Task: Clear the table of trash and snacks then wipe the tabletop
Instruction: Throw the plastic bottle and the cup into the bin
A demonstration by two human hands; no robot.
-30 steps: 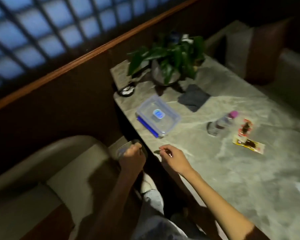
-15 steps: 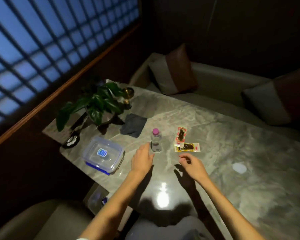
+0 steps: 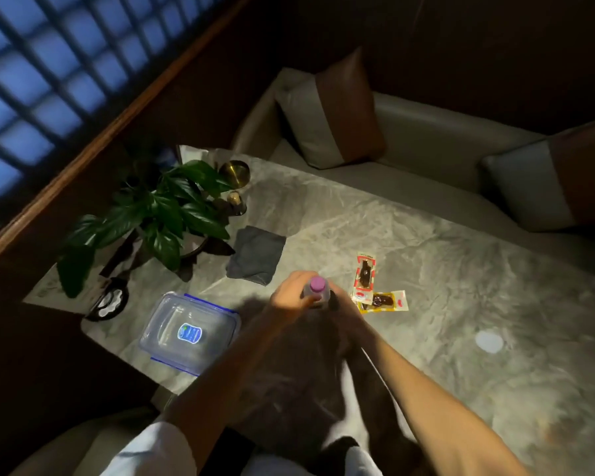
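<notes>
**Both hands close on the small bottle at mid-table**

At the left edge of the marble table (image 3: pixel 426 242) a leafy potted plant (image 3: pixel 162 214) stands behind a clear lidded container (image 3: pixel 189 333) with blue clips. A folded grey cloth (image 3: pixel 256 254) lies just beyond the hands. The left hand (image 3: pixel 289 297) is wrapped around a small clear bottle (image 3: pixel 317 292) with a pink cap, standing upright near the table's middle. The right hand (image 3: pixel 346 309) is beside it, blurred and partly shadowed, so I cannot tell whether it grips the bottle. Just right lie two snack packets (image 3: pixel 375 286), overlapping at one corner, their contents dark. Farther right sits a pale round spot (image 3: pixel 489 341), too vague to identify.
</notes>
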